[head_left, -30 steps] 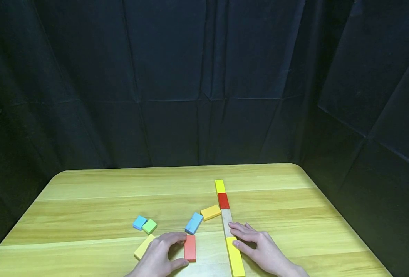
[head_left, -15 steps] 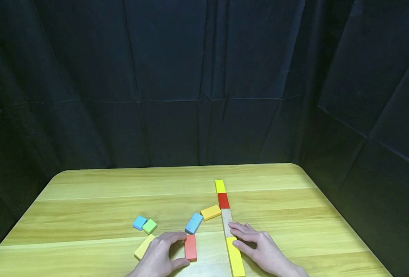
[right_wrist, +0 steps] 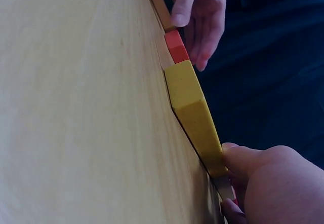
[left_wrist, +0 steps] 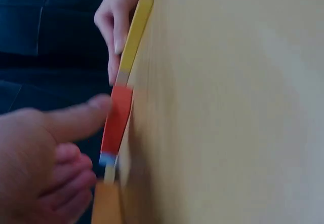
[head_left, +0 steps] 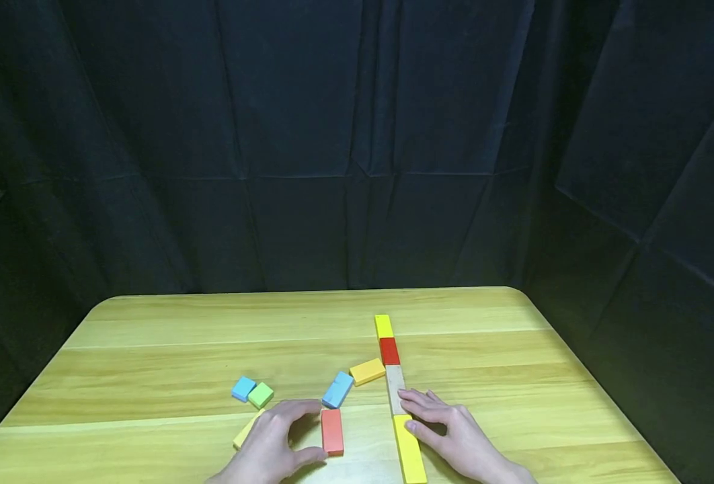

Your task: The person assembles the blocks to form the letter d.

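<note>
A salmon-red block (head_left: 332,432) lies flat on the wooden table, lengthwise away from me. Just left of it is my left hand (head_left: 263,444), its thumb and forefinger spread, the thumb tip close to the block's near corner. My right hand (head_left: 454,433) rests against a straight row of blocks, fingertips on a whitish block (head_left: 394,380) and thumb on a long yellow block (head_left: 410,452). Farther along that row come a bright red block (head_left: 390,351) and a yellow block (head_left: 384,326). In the right wrist view the thumb touches the yellow block's side (right_wrist: 200,127).
A blue block (head_left: 337,390) and an orange-yellow block (head_left: 367,371) lie at angles between the salmon-red block and the row. Farther left are a small blue block (head_left: 244,388), a green block (head_left: 261,395) and a pale yellow block (head_left: 245,433), partly behind my left hand.
The salmon-red block has shifted very slightly forward and right. My left hand has since drawn back a little to the left, off it. The right hand has stayed in place.
</note>
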Demonstrator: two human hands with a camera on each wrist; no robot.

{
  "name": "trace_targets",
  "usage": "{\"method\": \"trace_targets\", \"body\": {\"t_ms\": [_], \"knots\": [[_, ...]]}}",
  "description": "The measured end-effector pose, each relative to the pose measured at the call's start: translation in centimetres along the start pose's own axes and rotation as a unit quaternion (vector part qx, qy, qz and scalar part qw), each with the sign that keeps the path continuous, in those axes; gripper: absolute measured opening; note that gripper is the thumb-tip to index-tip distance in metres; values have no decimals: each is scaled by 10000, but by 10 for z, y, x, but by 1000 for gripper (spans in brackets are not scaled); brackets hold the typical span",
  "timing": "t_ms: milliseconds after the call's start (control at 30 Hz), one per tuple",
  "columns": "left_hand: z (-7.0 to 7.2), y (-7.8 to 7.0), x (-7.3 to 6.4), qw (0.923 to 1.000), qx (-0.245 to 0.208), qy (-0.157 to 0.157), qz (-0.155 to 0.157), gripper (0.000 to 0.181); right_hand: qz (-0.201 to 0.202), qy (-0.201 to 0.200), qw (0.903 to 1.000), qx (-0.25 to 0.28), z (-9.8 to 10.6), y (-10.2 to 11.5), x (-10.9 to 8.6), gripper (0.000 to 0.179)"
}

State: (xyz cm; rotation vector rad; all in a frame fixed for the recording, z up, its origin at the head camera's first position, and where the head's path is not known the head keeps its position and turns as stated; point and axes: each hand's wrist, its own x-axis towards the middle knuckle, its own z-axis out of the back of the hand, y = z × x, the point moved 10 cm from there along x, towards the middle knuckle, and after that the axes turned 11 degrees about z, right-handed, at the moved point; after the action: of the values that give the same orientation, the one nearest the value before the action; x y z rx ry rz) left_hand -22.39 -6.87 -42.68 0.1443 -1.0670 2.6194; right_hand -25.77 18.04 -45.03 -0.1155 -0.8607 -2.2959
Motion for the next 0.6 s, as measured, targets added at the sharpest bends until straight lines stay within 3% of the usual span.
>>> {"method": "trace_targets", "body": {"t_ms": [333, 600], "knots": [[37, 40, -18, 9988, -235, -25, 431, 51, 36, -27, 9999, -115, -1, 0, 1, 44], [52, 52, -30, 9983, -545, 24, 199, 46, 54, -41, 9999, -146, 0, 0, 1, 43]]}}
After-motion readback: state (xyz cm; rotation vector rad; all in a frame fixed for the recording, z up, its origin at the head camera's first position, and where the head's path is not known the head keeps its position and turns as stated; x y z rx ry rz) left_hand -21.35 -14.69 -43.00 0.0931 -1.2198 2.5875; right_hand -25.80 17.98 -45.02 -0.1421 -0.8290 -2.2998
